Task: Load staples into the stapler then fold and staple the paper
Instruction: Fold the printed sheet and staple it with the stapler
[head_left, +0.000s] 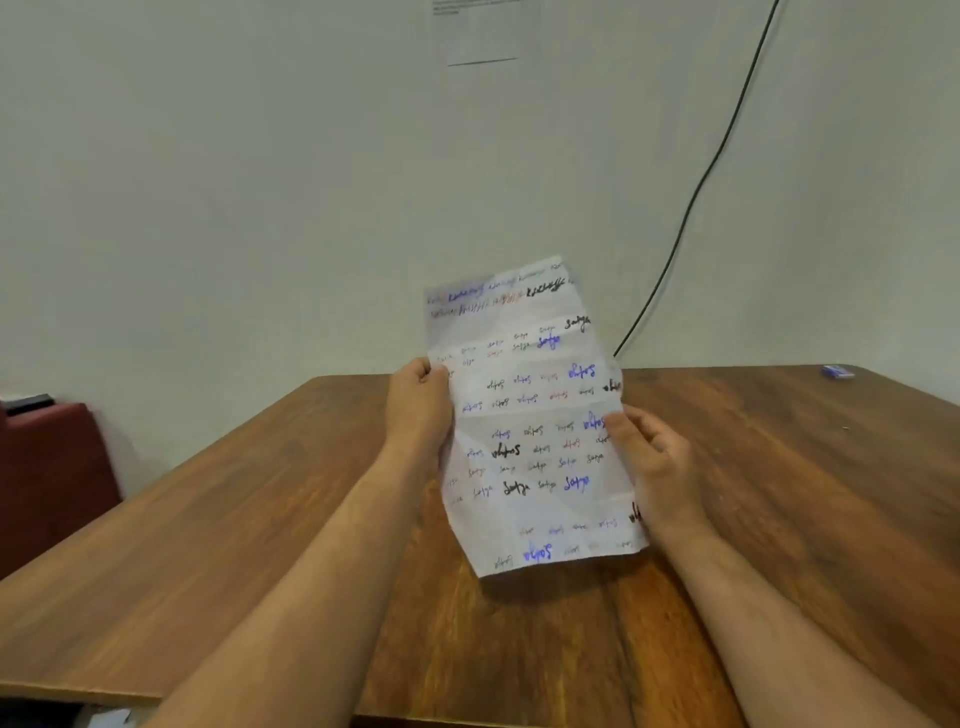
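Both hands clasp a creased white sheet of paper (530, 415) covered in blue, black and red handwritten scribbles, holding it up off a brown wood-grain table (779, 467). From the head camera, the left hand (421, 402) pinches the sheet's left edge about halfway up, thumb on the near face and fingers curled behind it. The right hand (657, 462) grips the right edge a little lower, thumb pressed on the written face and the other fingers wrapped round the back. Between the two grips the sheet stands nearly upright, tilted slightly, with horizontal fold lines crossing it; its top rises above both hands against a pale wall (208, 182), and its bottom corner hangs below them over the tabletop.

Far to the right of the right hand, near the table's back edge, lies a small blue and white box (837, 371). Above and behind the right grip a thin black cable (701, 182) runs down the wall. Well to the left of the left hand, beside the table, stands a dark red cabinet (52, 467).
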